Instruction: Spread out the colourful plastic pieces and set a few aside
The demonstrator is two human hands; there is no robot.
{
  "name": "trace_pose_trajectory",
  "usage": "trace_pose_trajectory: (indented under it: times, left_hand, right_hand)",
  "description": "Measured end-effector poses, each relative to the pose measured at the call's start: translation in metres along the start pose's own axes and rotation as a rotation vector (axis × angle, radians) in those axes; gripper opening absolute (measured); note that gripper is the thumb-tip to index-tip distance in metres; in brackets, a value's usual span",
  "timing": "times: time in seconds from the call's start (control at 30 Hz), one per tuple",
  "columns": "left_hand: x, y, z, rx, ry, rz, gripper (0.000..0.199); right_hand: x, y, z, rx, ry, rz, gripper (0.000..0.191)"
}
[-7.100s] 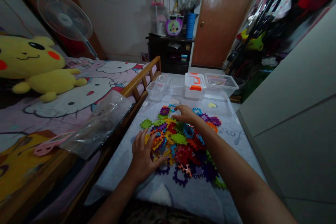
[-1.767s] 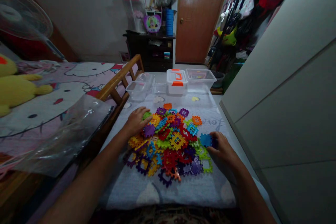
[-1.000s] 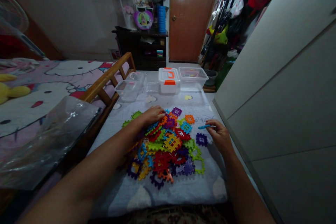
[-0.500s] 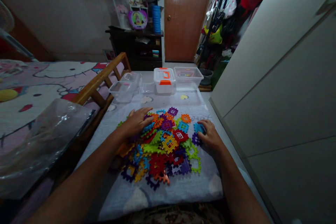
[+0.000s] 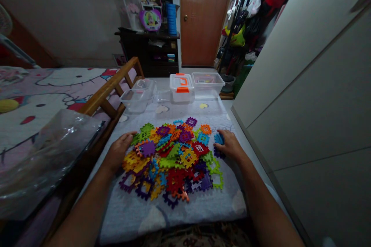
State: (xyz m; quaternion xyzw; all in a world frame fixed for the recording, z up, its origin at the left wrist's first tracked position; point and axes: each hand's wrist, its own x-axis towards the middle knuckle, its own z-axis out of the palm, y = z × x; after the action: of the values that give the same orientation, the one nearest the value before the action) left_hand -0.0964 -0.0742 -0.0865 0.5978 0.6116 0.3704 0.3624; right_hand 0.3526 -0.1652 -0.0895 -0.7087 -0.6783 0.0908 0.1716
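Observation:
A heap of flat, notched plastic pieces in many colours lies on the cloth-covered table. My left hand rests at the heap's left edge, beside green pieces, its fingers extended and holding nothing. On the right, my right hand has its thumb and fingers around a blue piece. A dark purple piece lies just below that blue one. An orange piece and a light blue piece are near the heap's right side.
Clear plastic boxes stand at the table's far left. A lidded box with orange clips and an open clear box stand at the far edge. A wooden bed rail borders the left; a pale cabinet borders the right.
My left hand has moved left, off the heap, uncovering green, purple and yellow pieces. My right hand has barely shifted and stays at the blue piece.

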Motion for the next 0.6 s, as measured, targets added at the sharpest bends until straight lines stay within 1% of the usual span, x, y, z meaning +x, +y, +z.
trace_pose_trajectory:
  times: [0.1, 0.17, 0.27, 0.37, 0.43, 0.5, 0.53, 0.6]
  left_hand:
    - [-0.005, 0.005, 0.012, -0.012, 0.02, -0.01, 0.06]
    - [-0.007, 0.005, 0.015, -0.021, 0.013, -0.008, 0.06]
    - [-0.009, 0.001, 0.015, -0.05, 0.005, 0.016, 0.058]
    - [-0.011, -0.005, 0.013, -0.067, 0.043, 0.077, 0.052]
    - [-0.012, -0.007, 0.012, -0.08, 0.074, 0.11, 0.048]
    - [-0.013, -0.009, 0.012, -0.101, 0.089, 0.119, 0.046]
    - [-0.014, -0.009, 0.011, -0.111, 0.094, 0.118, 0.046]
    - [-0.015, -0.009, 0.011, -0.124, 0.107, 0.117, 0.044]
  right_hand:
    - [0.002, -0.009, 0.009, -0.046, 0.069, 0.052, 0.056]
    - [0.004, -0.013, 0.014, -0.043, 0.115, 0.074, 0.053]
    - [0.01, -0.015, 0.015, -0.015, 0.198, 0.091, 0.048]
    - [0.018, -0.015, 0.014, -0.01, 0.27, 0.138, 0.04]
    - [0.021, -0.016, 0.013, -0.024, 0.287, 0.173, 0.034]
    - [0.021, -0.019, 0.012, -0.043, 0.3, 0.187, 0.032]
    - [0.019, -0.022, 0.011, -0.045, 0.304, 0.175, 0.033]
    - [0.014, -0.029, 0.01, -0.018, 0.27, 0.093, 0.031]
